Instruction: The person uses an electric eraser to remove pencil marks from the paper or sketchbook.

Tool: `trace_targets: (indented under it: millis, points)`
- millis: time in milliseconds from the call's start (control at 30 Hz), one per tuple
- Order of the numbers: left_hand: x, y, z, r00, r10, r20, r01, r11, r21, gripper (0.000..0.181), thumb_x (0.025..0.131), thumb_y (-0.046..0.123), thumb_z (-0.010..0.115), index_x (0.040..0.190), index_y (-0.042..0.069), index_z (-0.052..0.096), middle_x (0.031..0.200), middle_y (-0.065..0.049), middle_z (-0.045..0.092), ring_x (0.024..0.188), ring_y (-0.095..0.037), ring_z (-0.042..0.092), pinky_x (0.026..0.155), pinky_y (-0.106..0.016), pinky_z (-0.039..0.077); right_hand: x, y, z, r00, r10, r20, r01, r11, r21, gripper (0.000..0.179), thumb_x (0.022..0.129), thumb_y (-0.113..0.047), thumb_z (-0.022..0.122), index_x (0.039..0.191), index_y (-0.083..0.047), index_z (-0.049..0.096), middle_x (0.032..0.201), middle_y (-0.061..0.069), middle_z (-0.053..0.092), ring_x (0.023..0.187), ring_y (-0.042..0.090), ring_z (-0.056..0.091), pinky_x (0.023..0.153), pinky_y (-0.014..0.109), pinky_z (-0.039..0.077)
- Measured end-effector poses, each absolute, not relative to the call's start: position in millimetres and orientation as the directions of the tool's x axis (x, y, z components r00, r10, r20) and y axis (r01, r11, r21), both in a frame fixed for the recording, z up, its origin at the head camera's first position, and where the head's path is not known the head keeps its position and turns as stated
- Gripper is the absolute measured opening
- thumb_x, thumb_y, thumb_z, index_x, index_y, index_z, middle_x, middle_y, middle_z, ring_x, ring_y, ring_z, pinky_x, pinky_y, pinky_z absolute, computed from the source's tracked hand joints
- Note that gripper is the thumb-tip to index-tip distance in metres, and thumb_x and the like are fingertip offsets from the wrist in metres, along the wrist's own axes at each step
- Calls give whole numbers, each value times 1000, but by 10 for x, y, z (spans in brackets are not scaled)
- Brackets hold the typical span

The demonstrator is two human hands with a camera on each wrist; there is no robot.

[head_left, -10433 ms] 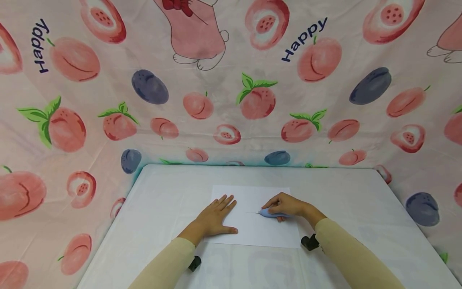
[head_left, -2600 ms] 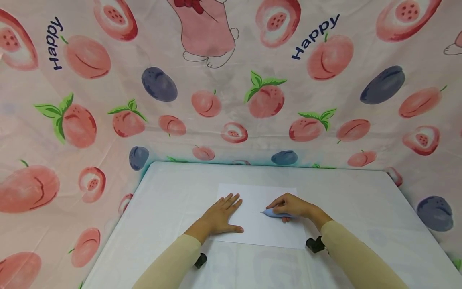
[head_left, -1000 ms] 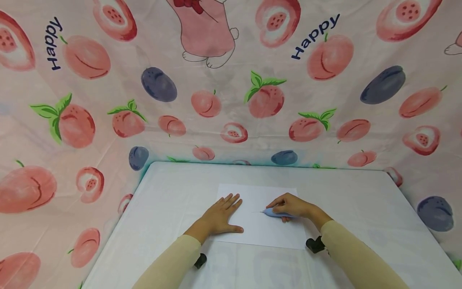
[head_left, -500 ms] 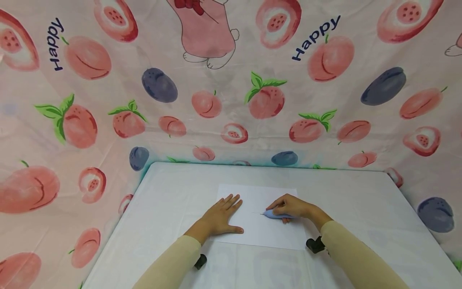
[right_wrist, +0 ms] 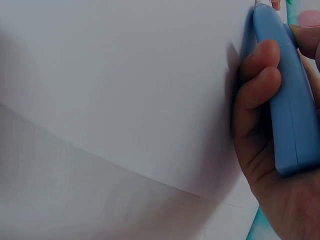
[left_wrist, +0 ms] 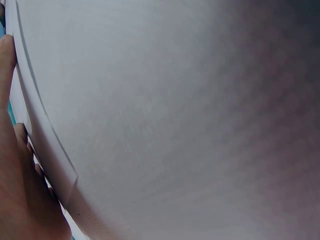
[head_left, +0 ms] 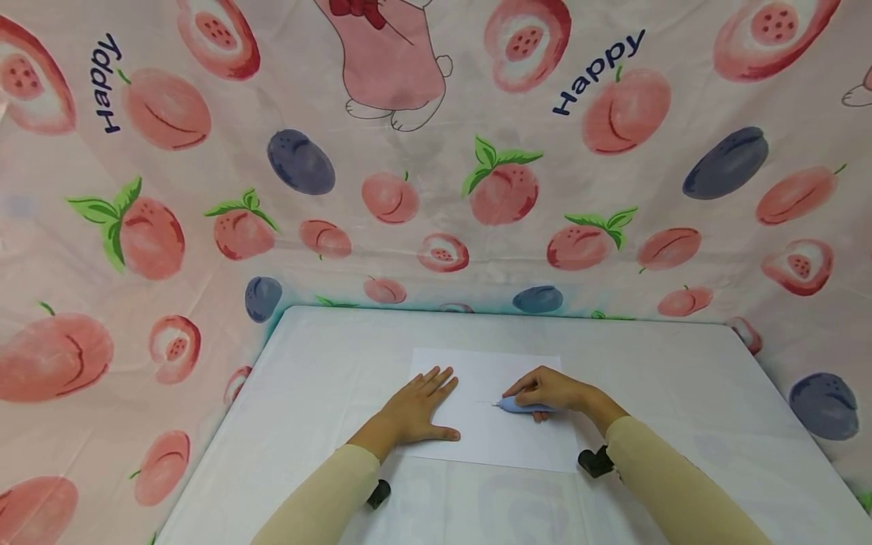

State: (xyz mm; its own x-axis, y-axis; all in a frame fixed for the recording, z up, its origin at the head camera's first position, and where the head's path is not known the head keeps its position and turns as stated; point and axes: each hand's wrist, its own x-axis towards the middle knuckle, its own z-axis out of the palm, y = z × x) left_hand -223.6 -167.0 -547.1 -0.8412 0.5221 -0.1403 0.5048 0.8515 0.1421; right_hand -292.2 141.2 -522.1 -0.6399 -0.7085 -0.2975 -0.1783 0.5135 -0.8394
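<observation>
A white sheet of paper (head_left: 477, 443) lies on the table. My left hand (head_left: 413, 409) rests flat over its left part, fingers spread and thumb out to the side. My right hand (head_left: 548, 387) grips a blue pen-shaped tool (head_left: 515, 405) over the right half of the sheet. The tool's narrow tip points left, close to the paper, where a faint thin line runs from it. In the right wrist view the thick blue tool (right_wrist: 292, 110) lies between curled fingers (right_wrist: 257, 92) and thumb. Part of my left hand (left_wrist: 22, 185) shows at the left wrist view's edge.
The white-covered table (head_left: 341, 341) extends around the paper on all sides. A pink curtain (head_left: 409, 151) printed with fruit hangs behind and beside it. Black wrist cameras are strapped under both sleeves, the right one (head_left: 596, 461) near the sheet's lower right corner.
Over the last second the blue tool's tip has shifted very slightly toward me. The left hand stays in place on the paper. Since the oldest frame the whole view has shifted a little.
</observation>
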Motion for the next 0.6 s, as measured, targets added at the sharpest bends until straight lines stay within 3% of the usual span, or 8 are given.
trace_targets:
  millis: [200, 600]
  points:
    - [-2229, -1666, -5436, -841, 515, -162, 496, 856, 144, 102, 83, 78, 49, 159, 20, 16, 167, 1, 8, 153, -20, 6, 124, -41, 14, -2922, 1419, -5233, -652, -701, -289, -177, 512, -841, 26, 95, -13, 62, 118, -8, 72, 64, 7, 63, 49, 13, 52, 53, 24, 49]
    - [-2229, -1661, -5440, -839, 520, -158, 502, 853, 139, 101, 84, 77, 49, 159, 19, 16, 167, 1, 9, 153, -20, 6, 124, -40, 14, -2913, 1425, -5242, -678, -674, -293, -152, 519, -841, 27, 96, -15, 62, 120, -6, 71, 59, 8, 61, 49, 13, 52, 55, 26, 50]
